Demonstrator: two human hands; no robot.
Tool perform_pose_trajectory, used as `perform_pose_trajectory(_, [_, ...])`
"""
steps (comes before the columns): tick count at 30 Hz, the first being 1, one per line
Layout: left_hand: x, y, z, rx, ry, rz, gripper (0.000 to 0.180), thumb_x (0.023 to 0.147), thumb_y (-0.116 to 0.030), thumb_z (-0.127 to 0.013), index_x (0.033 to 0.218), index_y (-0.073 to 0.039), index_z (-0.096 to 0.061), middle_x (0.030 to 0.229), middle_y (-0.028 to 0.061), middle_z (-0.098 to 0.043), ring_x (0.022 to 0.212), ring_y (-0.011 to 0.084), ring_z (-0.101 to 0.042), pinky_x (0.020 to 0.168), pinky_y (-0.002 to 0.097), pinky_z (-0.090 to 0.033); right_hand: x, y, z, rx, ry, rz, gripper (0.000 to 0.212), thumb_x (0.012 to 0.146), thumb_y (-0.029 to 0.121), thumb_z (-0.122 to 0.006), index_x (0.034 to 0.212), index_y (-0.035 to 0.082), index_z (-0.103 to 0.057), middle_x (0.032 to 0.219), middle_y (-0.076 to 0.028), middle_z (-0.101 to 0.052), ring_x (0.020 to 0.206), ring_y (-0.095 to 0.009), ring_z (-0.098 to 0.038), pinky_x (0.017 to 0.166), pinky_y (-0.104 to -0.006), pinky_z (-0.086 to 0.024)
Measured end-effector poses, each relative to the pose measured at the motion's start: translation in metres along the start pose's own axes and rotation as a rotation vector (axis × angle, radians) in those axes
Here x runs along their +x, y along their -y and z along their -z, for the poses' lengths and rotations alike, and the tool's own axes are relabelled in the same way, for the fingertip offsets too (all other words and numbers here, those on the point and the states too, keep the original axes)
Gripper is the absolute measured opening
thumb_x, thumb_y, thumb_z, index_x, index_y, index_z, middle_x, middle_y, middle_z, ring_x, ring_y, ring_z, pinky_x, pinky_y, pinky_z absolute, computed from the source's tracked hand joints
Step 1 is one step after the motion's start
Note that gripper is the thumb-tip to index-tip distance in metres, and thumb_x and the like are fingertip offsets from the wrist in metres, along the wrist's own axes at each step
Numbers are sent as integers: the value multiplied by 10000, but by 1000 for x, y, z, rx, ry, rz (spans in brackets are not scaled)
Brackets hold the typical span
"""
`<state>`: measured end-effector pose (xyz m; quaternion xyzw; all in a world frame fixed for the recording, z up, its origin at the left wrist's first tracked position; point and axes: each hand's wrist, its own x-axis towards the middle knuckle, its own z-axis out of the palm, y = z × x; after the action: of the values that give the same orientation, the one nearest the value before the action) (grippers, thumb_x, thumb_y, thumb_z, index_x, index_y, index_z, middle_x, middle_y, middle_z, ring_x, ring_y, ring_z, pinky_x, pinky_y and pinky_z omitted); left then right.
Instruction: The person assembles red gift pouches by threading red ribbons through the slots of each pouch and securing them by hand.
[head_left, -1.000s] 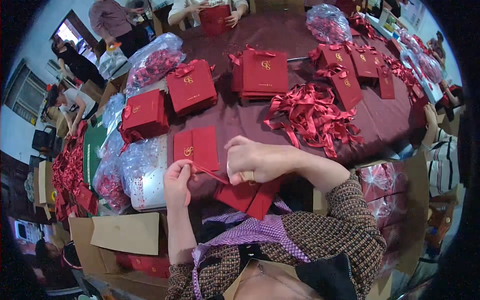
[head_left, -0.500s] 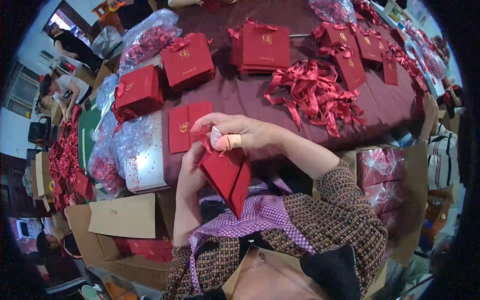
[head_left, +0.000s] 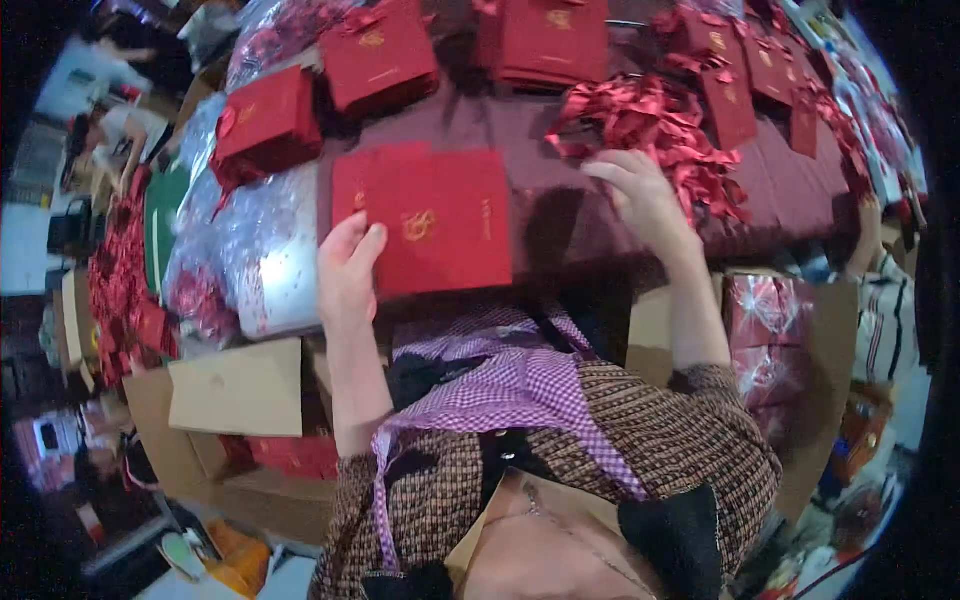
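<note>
A flat red paper gift bag (head_left: 445,225) with a gold emblem lies at the table's near edge. My left hand (head_left: 350,265) grips its left side, thumb on top. Partly beneath it is another red bag (head_left: 352,180), mostly covered. My right hand (head_left: 645,200) is off to the right, fingers stretched toward a loose heap of red satin ribbons (head_left: 640,115). Nothing shows in that hand, and whether its fingertips touch the ribbons is unclear.
Stacks of red bags stand at far left (head_left: 265,125), far middle (head_left: 550,45) and far right (head_left: 720,80). Plastic-wrapped ribbons (head_left: 205,290) lie on the left. Open cardboard boxes flank me, left (head_left: 235,385) and right (head_left: 825,400). Other people work at both sides.
Half a second ago both hands held a red bag tilted before my chest. Now a bag lies flat under my left hand, and my right hand has moved away toward the ribbons.
</note>
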<state>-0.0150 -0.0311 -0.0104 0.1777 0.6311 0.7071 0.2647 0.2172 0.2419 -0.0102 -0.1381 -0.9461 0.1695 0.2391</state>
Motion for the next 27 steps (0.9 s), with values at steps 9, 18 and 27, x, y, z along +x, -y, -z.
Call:
perform_pose_trajectory(9, [6, -4, -20, -138, 89, -5, 341, 863, 48, -534, 1202, 76, -506, 1040, 124, -648, 930, 138, -606, 835, 256, -475, -26, -24, 5, -91, 167, -40, 178, 775, 63, -630, 953, 64, -620, 1118, -114, -594, 1023, -315, -534, 899, -407, -429])
perform_pose_trajectory(18, [2, -3, -18, 13, 37, -5, 417, 828, 69, -578, 1235, 69, -492, 980, 64, -629, 868, 100, -580, 805, 232, -460, 22, 36, -46, 813, -96, -68, 129, 908, -11, -519, 1029, 9, -559, 965, -69, -606, 905, -135, -606, 804, -259, -481])
perform_pose_trajectory(27, [-6, -12, -32, 238, -33, -154, 359, 830, 45, -577, 1184, 91, -536, 714, -54, -485, 662, 16, -433, 616, 167, -381, 68, 101, -79, 804, -60, 44, 158, 800, 52, -672, 937, 13, -602, 876, -117, -594, 837, -246, -600, 740, -317, -471])
